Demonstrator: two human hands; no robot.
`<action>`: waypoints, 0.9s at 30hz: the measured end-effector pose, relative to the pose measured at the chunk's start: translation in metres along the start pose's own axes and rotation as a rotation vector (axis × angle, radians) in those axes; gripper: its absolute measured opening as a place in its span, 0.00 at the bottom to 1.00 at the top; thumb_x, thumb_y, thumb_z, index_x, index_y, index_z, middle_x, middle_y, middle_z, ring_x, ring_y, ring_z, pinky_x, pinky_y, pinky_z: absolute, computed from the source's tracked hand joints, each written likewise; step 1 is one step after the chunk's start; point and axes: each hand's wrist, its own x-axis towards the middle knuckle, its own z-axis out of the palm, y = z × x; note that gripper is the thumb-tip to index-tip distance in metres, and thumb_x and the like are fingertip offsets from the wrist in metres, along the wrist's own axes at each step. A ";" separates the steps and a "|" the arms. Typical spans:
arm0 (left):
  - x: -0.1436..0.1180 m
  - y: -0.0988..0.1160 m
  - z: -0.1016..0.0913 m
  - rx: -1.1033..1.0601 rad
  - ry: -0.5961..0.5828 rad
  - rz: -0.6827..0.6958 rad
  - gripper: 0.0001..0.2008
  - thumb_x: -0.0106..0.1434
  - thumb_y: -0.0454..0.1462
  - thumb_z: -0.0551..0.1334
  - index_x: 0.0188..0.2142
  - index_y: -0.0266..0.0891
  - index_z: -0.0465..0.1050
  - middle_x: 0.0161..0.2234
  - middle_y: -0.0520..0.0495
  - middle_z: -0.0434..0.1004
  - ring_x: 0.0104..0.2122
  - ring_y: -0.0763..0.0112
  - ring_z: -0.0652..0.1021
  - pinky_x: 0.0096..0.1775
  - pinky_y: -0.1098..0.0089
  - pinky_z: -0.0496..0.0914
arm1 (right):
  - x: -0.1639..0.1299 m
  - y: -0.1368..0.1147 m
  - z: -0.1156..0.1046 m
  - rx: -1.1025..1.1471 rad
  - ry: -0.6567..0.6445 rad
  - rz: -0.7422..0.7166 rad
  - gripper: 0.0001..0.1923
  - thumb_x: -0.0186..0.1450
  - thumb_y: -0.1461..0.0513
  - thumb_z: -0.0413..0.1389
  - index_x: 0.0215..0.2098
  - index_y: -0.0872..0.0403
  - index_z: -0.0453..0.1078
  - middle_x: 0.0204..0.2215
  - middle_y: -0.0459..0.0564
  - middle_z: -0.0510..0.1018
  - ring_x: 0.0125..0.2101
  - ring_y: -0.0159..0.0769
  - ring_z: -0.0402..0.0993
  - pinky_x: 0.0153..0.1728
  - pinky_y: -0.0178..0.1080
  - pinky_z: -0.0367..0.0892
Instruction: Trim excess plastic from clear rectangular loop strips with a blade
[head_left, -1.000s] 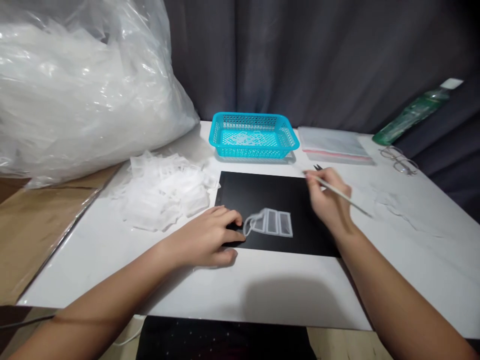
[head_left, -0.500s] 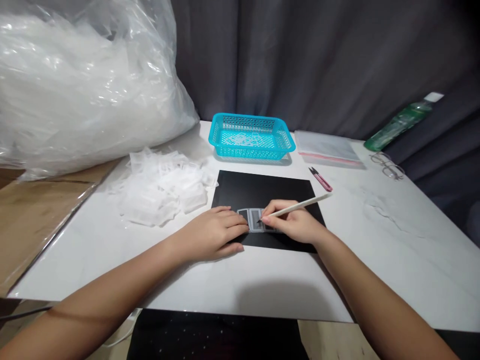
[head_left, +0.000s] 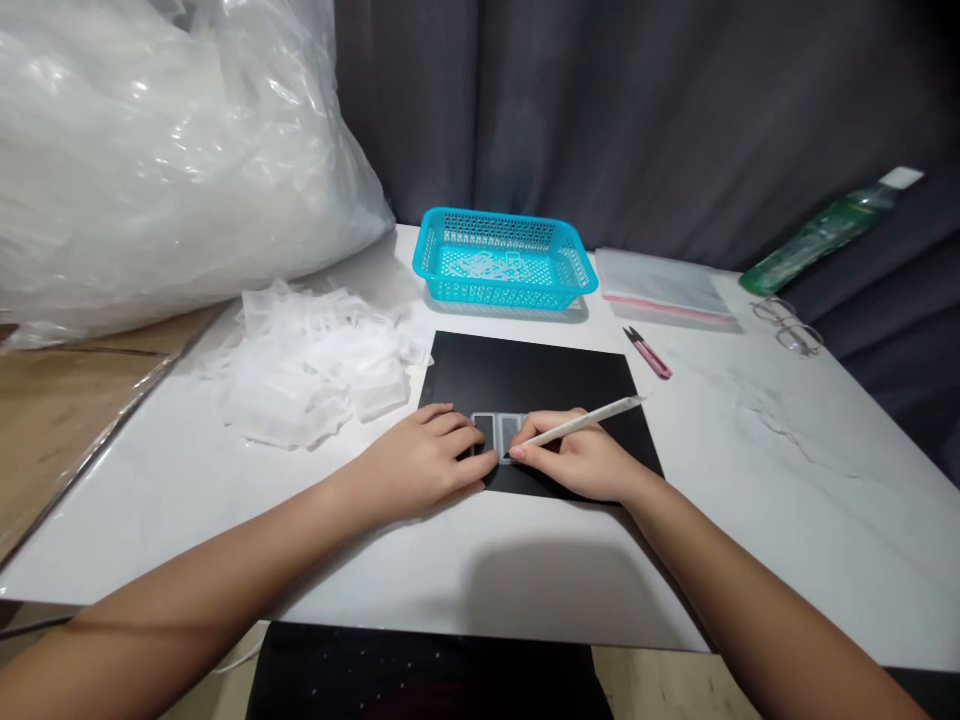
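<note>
My right hand [head_left: 577, 455] pinches a slim white pen-shaped tool [head_left: 592, 415], slanted up to the right. Its lower end meets a translucent piece with pale-rimmed rectangular windows [head_left: 510, 430], lying on a black mat [head_left: 532, 370]; whether it is a pen or a knife I cannot make out. Flat at the piece's left side lies my left hand [head_left: 427, 460], fingers apart, fingertips on its edge and on the mat. The right hand hides the piece's right part.
Left of the mat is a heap of translucent white pieces [head_left: 307, 370], below a bulging plastic bag [head_left: 172, 170]. Behind sits a blue basket [head_left: 506, 297] with small white bits. Pink thread snips [head_left: 649, 355], clear bags [head_left: 667, 290], glasses [head_left: 795, 330] and a green bottle [head_left: 825, 240] lie rightward.
The tool's tip has slid down and left across a window to its lower edge, the right hand moving with it. My left fingers have drawn closer in. The view has shifted slightly.
</note>
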 end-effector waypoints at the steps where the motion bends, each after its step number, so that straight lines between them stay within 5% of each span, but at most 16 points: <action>1: 0.000 0.000 0.000 -0.009 -0.015 -0.002 0.13 0.70 0.41 0.54 0.48 0.41 0.72 0.42 0.41 0.77 0.45 0.57 0.76 0.50 0.53 0.68 | 0.000 0.000 0.000 -0.006 -0.001 0.001 0.09 0.63 0.59 0.57 0.26 0.53 0.71 0.23 0.43 0.74 0.26 0.31 0.67 0.27 0.34 0.60; 27: -0.001 0.002 -0.004 -0.175 -0.139 -0.094 0.18 0.68 0.48 0.55 0.54 0.47 0.69 0.46 0.41 0.69 0.45 0.54 0.70 0.49 0.53 0.64 | -0.003 0.000 0.002 -0.017 0.038 0.053 0.09 0.64 0.58 0.57 0.26 0.53 0.69 0.24 0.43 0.75 0.27 0.32 0.69 0.30 0.35 0.62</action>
